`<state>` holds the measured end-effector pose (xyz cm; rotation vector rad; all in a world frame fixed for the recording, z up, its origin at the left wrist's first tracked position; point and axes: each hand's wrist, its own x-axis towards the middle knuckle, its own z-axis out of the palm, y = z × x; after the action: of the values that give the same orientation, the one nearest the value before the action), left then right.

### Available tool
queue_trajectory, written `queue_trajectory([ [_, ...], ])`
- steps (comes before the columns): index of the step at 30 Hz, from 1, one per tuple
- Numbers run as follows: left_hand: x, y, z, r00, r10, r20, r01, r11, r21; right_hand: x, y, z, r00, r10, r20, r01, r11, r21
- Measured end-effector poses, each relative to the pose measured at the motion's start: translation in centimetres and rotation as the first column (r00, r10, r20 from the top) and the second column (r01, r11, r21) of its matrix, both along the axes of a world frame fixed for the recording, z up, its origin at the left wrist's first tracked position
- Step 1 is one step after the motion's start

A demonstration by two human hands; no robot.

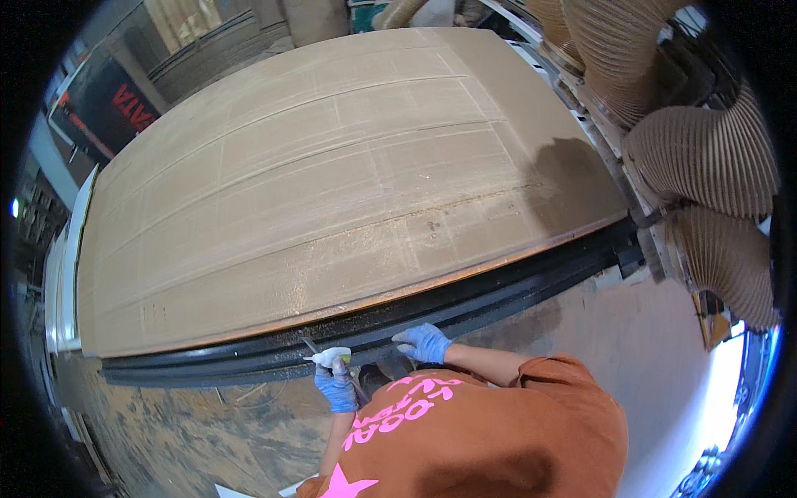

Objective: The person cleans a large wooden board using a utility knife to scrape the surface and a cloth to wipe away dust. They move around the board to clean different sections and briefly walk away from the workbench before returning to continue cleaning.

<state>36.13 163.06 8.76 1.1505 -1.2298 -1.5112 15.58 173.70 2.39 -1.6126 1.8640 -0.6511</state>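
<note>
- L hand [335, 387], blue glove, fingers closed round a small white tube w/ yellowish band [331, 357]; a thin metal tip [310, 344] stuck out past it, at the black frame rail [465, 303] along the near edge of the machine bed
- R hand [424, 343], also blue-gloved, lay on that same rail just right of the tube; fingers loosely spread, holding nothing
- big brown board [332, 183] w/ routed grooves covered the bed; dark patch [569, 162] nr its right edge
- ribbed dust hoses [706, 149] at right; dusty floor [183, 423] below rail
</note>
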Motion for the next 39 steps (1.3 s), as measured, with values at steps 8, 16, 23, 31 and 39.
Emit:
queue_trajectory([
  [8,5.6,5.0,-4.2,0.966,0.245,0.085,-0.243,0.969,-0.037,1.2,-1.1,-0.5,0.998,0.026,0.054,-0.041,0.951,0.306],
  [16,15.3,9.2,-1.7,0.828,0.56,-0.017,-0.56,0.828,0.023,10.0,-5.0,-0.8,0.887,0.462,0.02,-0.434,0.816,0.381],
  [23,28.0,13.4,1.4,0.622,0.772,0.129,-0.758,0.635,-0.149,24.8,-5.7,-4.1,0.771,0.635,0.047,-0.609,0.714,0.346],
  [31,42.1,20.4,0.4,0.302,0.949,0.094,-0.932,0.315,-0.178,41.6,-7.0,-4.6,0.579,0.814,0.054,-0.74,0.496,0.455],
  [39,50.5,19.1,-0.2,0.047,0.994,0.095,-0.987,0.061,-0.146,50.3,-14.5,-5.0,0.485,0.874,-0.034,-0.711,0.417,0.565],
])
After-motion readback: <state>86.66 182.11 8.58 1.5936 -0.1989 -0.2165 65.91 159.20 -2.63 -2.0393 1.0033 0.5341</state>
